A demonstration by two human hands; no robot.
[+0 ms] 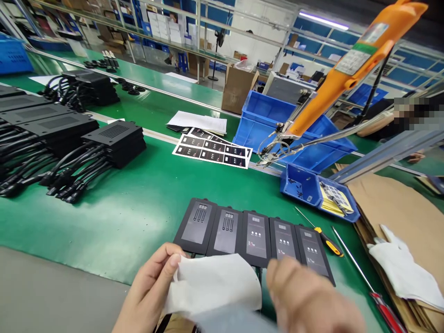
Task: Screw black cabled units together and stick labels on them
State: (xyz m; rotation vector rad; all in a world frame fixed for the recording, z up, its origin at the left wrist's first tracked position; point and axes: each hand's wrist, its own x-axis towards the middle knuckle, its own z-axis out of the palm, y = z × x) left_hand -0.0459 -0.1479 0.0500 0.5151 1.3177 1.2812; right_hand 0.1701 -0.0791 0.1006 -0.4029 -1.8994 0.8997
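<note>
My left hand (152, 286) pinches the edge of a white paper sheet (215, 282) between thumb and fingers. The sheet is curved, and a bluish-grey part of it or something under it is blurred at the bottom. My right hand (308, 300) is smeared by motion just right of the sheet; whether it holds anything cannot be made out. Beyond both hands, several black controller boxes (225, 231) lie side by side. The two leftmost show bare panels with slots; the others carry dark printed labels (256, 236). The sheet and right hand cover the near ends of some boxes.
Printed label sheets (211, 150) lie farther back. Black boxes with cables (114, 143) are stacked left. An orange power screwdriver (336, 78) hangs above blue bins (301, 185). Two screwdrivers (328, 240), white gloves (405, 268) and cardboard (391, 208) are at right. Another person's arm shows far right.
</note>
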